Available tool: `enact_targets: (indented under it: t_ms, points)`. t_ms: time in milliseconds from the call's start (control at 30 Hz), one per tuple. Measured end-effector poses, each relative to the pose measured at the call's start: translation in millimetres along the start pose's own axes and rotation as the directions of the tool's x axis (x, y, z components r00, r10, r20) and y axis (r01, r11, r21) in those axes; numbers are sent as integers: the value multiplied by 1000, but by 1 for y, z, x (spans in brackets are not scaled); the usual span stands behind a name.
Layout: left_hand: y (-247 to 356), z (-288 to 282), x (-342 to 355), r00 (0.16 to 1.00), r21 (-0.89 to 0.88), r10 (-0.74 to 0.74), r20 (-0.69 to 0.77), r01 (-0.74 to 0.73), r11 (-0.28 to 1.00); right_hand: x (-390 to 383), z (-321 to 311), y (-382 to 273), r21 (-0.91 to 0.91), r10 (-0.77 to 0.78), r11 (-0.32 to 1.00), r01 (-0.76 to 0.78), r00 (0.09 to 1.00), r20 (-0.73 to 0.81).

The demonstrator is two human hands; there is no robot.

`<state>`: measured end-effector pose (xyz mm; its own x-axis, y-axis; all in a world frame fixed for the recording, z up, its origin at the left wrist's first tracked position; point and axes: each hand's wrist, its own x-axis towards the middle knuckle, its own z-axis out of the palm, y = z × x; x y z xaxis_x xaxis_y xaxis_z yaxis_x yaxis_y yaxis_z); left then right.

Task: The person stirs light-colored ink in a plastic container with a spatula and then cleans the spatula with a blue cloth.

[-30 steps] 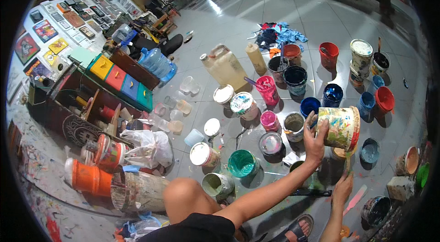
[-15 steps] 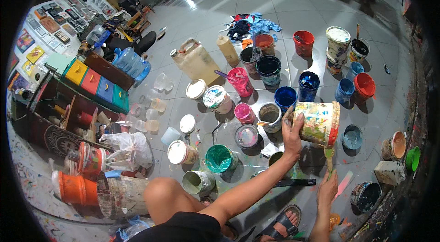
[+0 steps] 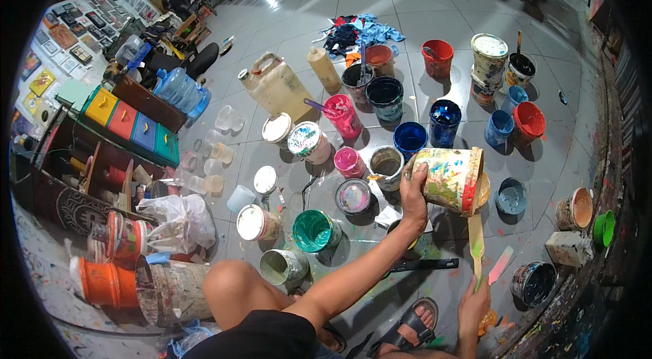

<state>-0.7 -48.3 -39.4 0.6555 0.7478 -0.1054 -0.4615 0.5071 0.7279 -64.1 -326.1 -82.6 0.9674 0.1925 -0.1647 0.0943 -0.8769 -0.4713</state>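
Observation:
My left hand (image 3: 413, 194) grips a paint-smeared white tub (image 3: 446, 179), tipped on its side with its mouth facing right. Red and green streaks mark its wall. Low on the right, my right hand (image 3: 474, 301) is closed round the lower end of a flat spatula (image 3: 477, 245) coated in yellow-green. The spatula's upper end is just under the tub's rim; whether they touch I cannot tell. A pink-tipped spatula (image 3: 501, 265) lies on the floor beside my right hand. A black-handled tool (image 3: 428, 264) lies beyond my left forearm, its other end hidden.
Several open paint tubs stand around: green (image 3: 315, 230), pink (image 3: 343, 118), blue (image 3: 445, 124), red (image 3: 528, 122) and black (image 3: 533, 284). A large jerrycan (image 3: 278, 91) stands farther off, near a heap of rags (image 3: 360, 34). Drawers (image 3: 129, 124) line the left side.
The spatula has dropped away from the tub's mouth, with my right hand moving slightly down and left. The view has shifted a little; the tub stays tipped in my left hand.

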Motion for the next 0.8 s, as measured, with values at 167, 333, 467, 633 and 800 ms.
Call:
enact_targets:
  t_ms: [167,333,467,633,800]
  points:
    - [-5,-3,13,989,-94,-145,24,147,985,-15,-37,-15,158,84,985,-68,992,-97]
    - [11,-15,19,949,-127,-297,106,309,943,-14,-100,-29,111,-157,978,176,974,-161]
    - [24,1,12,865,-246,-425,266,487,838,-10,-173,-42,-70,-449,893,444,879,-158]
    - [21,-9,1,842,-195,-414,347,496,846,12,-237,-67,-251,-654,721,646,754,61]
    - [27,-4,-4,825,-61,-441,353,491,869,38,-254,-103,-648,-713,415,638,671,203]
